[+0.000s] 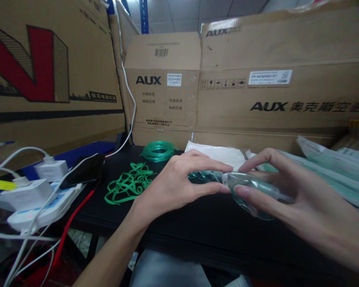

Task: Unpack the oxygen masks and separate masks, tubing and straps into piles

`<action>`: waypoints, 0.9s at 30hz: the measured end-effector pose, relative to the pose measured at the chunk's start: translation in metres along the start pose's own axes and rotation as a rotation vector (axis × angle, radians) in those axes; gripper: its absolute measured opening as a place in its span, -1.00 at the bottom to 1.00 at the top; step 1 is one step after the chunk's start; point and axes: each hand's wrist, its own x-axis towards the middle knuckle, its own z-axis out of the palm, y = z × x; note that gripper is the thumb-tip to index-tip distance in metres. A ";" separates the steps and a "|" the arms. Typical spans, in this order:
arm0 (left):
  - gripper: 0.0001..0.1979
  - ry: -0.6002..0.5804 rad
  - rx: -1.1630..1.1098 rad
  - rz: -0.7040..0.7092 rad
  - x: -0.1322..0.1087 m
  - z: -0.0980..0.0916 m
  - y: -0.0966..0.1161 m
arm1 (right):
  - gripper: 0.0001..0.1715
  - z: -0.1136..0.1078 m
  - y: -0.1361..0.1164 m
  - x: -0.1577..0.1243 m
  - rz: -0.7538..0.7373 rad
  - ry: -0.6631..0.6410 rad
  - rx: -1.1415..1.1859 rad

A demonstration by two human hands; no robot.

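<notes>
My left hand [179, 181] and my right hand [290, 197] meet over a black table [197, 227]. Both pinch a clear, green-tinted plastic mask with a tube fitting [251, 187] between thumb and fingers. My left fingers hold its left end and my right fingers wrap its right side. A heap of green elastic bands [128, 183] lies just left of my left hand. A coil of green tubing [159, 151] sits behind the bands.
White packets [218, 153] and clear bagged items [332, 163] lie at the back and right of the table. Large cardboard boxes [257, 83] wall off the back. A power strip with white chargers [32, 195], cables and a dark phone [83, 169] sit at the left.
</notes>
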 end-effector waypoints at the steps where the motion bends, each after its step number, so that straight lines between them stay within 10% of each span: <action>1: -0.71 -0.006 0.018 0.018 0.000 0.001 -0.001 | -0.56 0.000 -0.001 0.001 0.017 -0.008 0.024; 8: -0.67 0.053 0.000 0.173 0.001 0.008 -0.009 | -0.45 0.000 -0.003 0.005 0.087 0.075 -0.043; 16: -0.60 0.046 -0.437 0.012 -0.005 0.000 -0.009 | -0.50 -0.008 0.012 0.007 0.055 0.217 -0.236; 27: -0.84 -0.172 -0.118 -0.300 -0.024 -0.017 -0.011 | -0.53 -0.017 0.019 0.011 0.035 0.214 -0.323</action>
